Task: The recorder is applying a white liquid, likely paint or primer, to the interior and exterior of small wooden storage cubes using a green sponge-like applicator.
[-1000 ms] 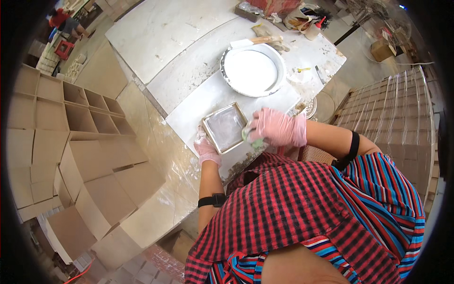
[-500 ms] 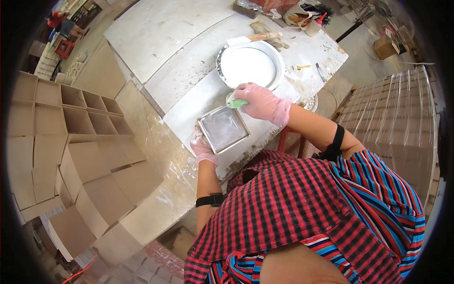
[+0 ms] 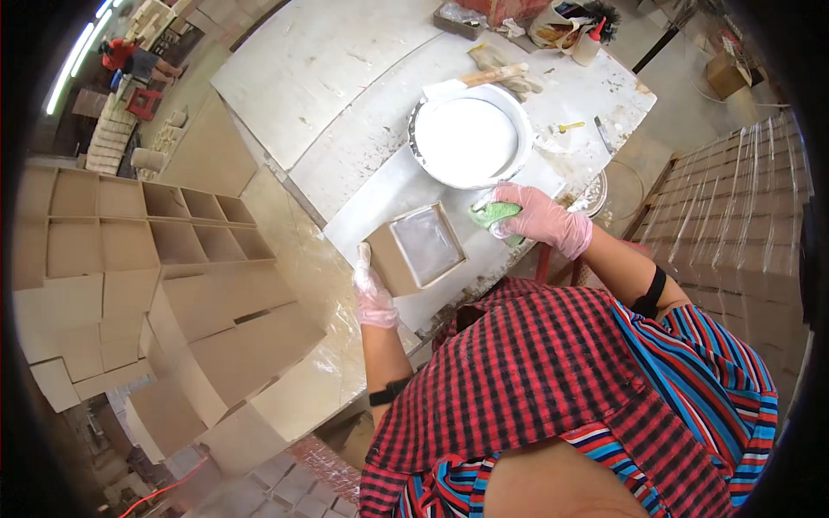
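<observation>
My left hand [image 3: 375,295], in a thin pinkish glove, grips a square brown box [image 3: 393,262] by its left side. The box is tilted, showing a plain brown outer wall and an open face whose inside is smeared whitish. In my gloved right hand [image 3: 551,222] is a bunched green cloth [image 3: 498,212] with white on it, closed in the fingers. That hand is to the right of the box, apart from it, and just below a round tub [image 3: 414,129] of white liquid [image 3: 471,136].
A wide brush [image 3: 475,80] lies across the tub's far rim, beside a stained glove [image 3: 518,82]. Farther right are a yellow-handled tool [image 3: 570,127] and a red-tipped bottle [image 3: 587,47]. Stacked brown boxes [image 3: 233,328] stand left; wrapped stacks [image 3: 734,207] stand right. A person [image 3: 138,62] is far left.
My right hand with the green cloth has moved right, away from the box's rim. The box has been tipped, so its outer left wall now shows. The whole view has shifted slightly.
</observation>
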`<state>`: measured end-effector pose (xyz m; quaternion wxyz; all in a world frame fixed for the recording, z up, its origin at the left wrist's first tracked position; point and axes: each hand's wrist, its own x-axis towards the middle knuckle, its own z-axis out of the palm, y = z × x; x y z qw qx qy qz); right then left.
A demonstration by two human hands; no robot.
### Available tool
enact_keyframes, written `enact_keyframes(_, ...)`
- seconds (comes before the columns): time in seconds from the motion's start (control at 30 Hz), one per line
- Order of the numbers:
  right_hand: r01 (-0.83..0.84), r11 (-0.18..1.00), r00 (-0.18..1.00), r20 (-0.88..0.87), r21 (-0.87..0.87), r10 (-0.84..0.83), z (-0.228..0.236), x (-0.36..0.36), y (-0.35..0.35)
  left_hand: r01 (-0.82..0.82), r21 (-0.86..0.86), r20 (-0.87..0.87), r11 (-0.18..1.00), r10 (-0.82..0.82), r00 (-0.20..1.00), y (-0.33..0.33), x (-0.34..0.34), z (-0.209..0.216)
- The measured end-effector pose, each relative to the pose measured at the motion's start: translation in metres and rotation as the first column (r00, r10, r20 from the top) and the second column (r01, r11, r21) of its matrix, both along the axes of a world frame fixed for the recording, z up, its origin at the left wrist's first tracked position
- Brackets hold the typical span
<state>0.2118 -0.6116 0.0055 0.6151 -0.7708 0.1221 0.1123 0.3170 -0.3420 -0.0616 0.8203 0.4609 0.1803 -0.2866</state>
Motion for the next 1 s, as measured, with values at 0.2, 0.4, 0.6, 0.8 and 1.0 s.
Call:
enact_keyframes(0.2, 0.077, 0.993, 0.997, 0.000, 0.084, -0.078, -0.008, 0.012, 0.006, -0.218, 0.827, 0.521, 0.518, -0.564, 0.640, 0.005, -0.004, 0.066)
enact_keyframes(0.4, -0.043, 0.998, 0.999, 0.009, -0.034, 0.043, -0.009, 0.050, 0.029, -0.292, 0.956, 0.060, -0.020, -0.963, 0.261, -0.011, -0.034, 0.038)
enact_keyframes(0.6, -0.108, 0.881, 0.928, 0.272, -0.460, 0.256, -0.011, 0.104, 0.065, -0.304, 0.951, 0.032, -0.061, -0.956, 0.292, 0.019, -0.032, 0.069)
enact_keyframes(0.8, -0.146, 0.666, 0.818, 0.290, -0.732, 0.497, -0.021, 0.150, 0.115, -0.424, 0.899, 0.038, -0.105, -0.948, 0.315, 0.044, -0.012, 0.049)
enact_keyframes(1.0, -0.323, 0.540, 0.823, 0.051, -0.778, 0.566, -0.003, 0.088, 0.107, -0.142, 0.984, -0.033, -0.109, -0.889, 0.456, 0.040, -0.009, 0.059)
